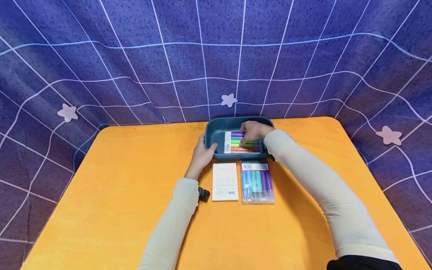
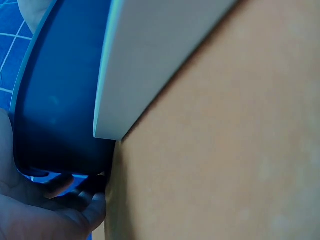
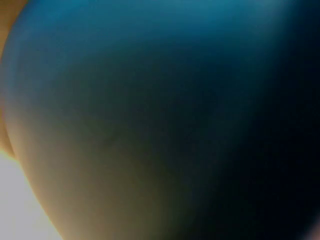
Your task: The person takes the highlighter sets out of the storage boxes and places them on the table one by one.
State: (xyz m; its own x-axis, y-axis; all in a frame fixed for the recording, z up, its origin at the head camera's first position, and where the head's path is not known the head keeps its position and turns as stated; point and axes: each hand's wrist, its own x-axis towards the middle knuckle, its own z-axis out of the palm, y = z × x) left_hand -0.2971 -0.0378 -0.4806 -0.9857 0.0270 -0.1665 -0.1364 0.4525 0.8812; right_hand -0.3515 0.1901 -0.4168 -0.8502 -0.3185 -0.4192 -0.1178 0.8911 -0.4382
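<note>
Behind and beside the orange surface (image 1: 141,180) hangs purple-blue cloth (image 1: 219,22) with pale grid lines (image 1: 241,45) and stars (image 1: 229,100).

Head view: the right hand (image 1: 255,130) and its sleeve (image 1: 297,161) hid the right part of the pen pack (image 1: 233,144) and part of the rim of the blue box (image 1: 229,156); how the fingers met the pack could not be told. Most fingers of the left hand (image 1: 201,154) lay hidden outside the box. Print on the white pad (image 1: 225,176) and the second pen pack (image 1: 257,183) was too small to read. The lower edge cropped the table (image 1: 135,206). Left wrist view: the box and pad were cut off above. Right wrist view: blurred throughout, its shapes indistinct.
</note>
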